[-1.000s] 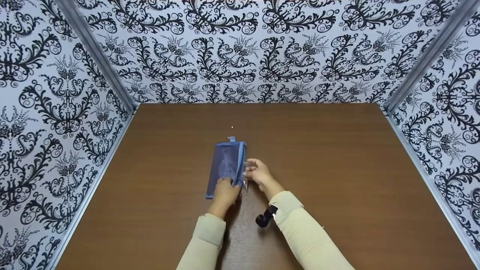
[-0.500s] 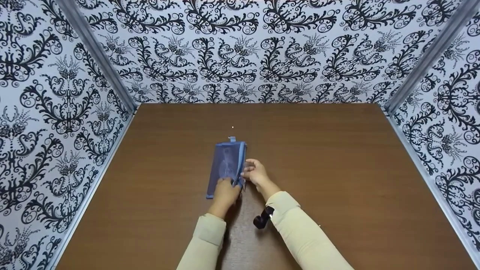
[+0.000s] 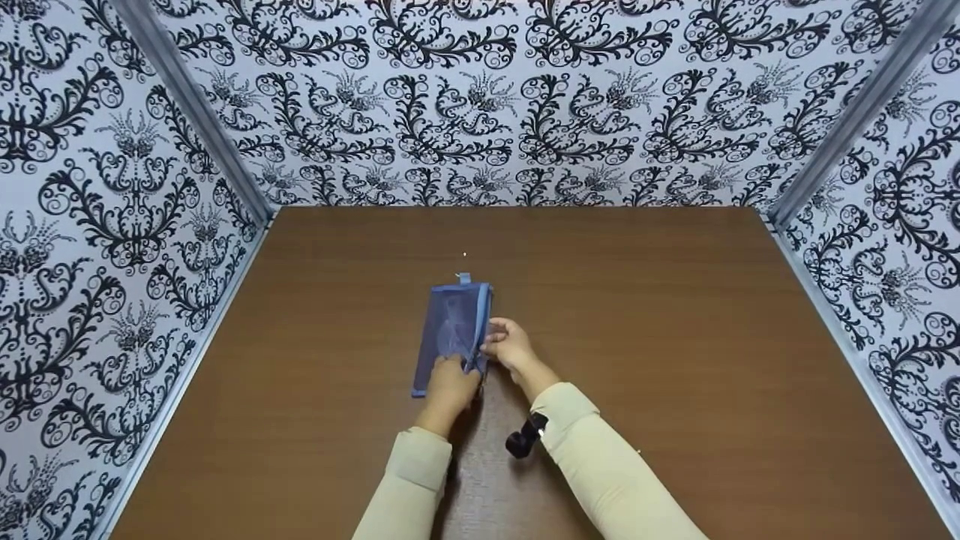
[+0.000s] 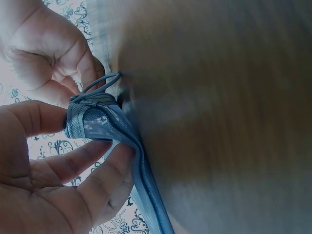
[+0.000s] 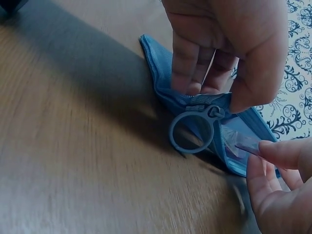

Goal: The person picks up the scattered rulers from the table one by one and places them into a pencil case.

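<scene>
A blue mesh zip pouch (image 3: pixel 454 322) lies lengthwise on the table, its zip edge towards the right. My left hand (image 3: pixel 452 382) grips the near end of the pouch between thumb and fingers; the left wrist view shows this hand (image 4: pixel 63 180) close up. In the right wrist view the zip's ring pull (image 5: pixel 191 132) hangs beside the parted opening. There my right hand (image 5: pixel 282 187) pinches a thin clear plastic piece (image 5: pixel 248 145), which reaches into the opening. The inner part of that piece is hidden within the pouch. In the head view my right hand (image 3: pixel 514 349) is at the pouch's right edge.
The brown wooden table (image 3: pixel 675 322) extends around the pouch, bounded by patterned walls (image 3: pixel 480 105) at back and sides. A tiny white speck (image 3: pixel 464 254) lies beyond the pouch. A black wrist camera (image 3: pixel 523 439) projects from the right sleeve (image 3: pixel 600 465).
My right hand has moved slightly left towards the pouch, and the clear plastic piece shows less outside it. My left hand keeps its grip in the same place.
</scene>
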The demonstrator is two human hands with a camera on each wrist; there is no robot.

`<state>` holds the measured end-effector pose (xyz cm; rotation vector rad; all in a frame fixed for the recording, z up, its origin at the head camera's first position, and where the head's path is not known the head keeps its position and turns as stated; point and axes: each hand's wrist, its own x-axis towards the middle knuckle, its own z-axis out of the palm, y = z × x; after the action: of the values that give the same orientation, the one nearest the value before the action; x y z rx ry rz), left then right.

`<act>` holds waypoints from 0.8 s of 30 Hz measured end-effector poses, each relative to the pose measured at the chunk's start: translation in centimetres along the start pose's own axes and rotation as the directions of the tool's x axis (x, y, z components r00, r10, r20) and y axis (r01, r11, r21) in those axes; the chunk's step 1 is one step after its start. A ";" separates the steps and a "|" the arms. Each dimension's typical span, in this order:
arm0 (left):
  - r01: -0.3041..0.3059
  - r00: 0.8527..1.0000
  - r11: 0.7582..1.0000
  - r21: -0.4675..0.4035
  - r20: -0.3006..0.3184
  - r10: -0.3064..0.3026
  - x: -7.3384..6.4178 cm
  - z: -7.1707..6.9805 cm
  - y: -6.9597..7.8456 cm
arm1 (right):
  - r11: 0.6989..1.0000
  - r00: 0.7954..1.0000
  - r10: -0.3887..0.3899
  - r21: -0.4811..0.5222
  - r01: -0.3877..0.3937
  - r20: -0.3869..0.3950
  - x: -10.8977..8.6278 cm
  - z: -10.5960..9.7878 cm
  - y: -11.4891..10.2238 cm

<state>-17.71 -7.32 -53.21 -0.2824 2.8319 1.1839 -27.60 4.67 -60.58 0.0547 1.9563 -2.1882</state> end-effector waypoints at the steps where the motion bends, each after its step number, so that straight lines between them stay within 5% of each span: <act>1: -0.002 1.000 1.000 0.001 0.000 0.002 0.0 0.0 0.0 | 1.000 1.000 0.018 -0.009 -0.018 -0.008 0.1 0.1 0.2; 4: -0.005 1.000 1.000 0.001 -0.004 0.005 0.0 0.0 0.0 | 0.994 0.994 0.097 -0.054 -0.099 -0.048 -2.5 1.1 -3.3; 8: 0.006 1.000 1.000 -0.004 0.000 -0.006 0.0 0.0 0.0 | 0.992 0.992 0.126 -0.028 -0.127 -0.024 -4.2 1.3 -5.3; 24: -0.012 1.000 1.000 0.000 -0.016 0.012 -0.1 0.0 0.0 | 0.990 0.989 0.137 -0.023 -0.138 -0.055 -4.0 1.6 -4.9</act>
<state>-17.65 -7.28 -53.17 -0.2759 2.8512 1.1894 -24.36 4.10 -54.88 0.2388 1.9464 -2.0932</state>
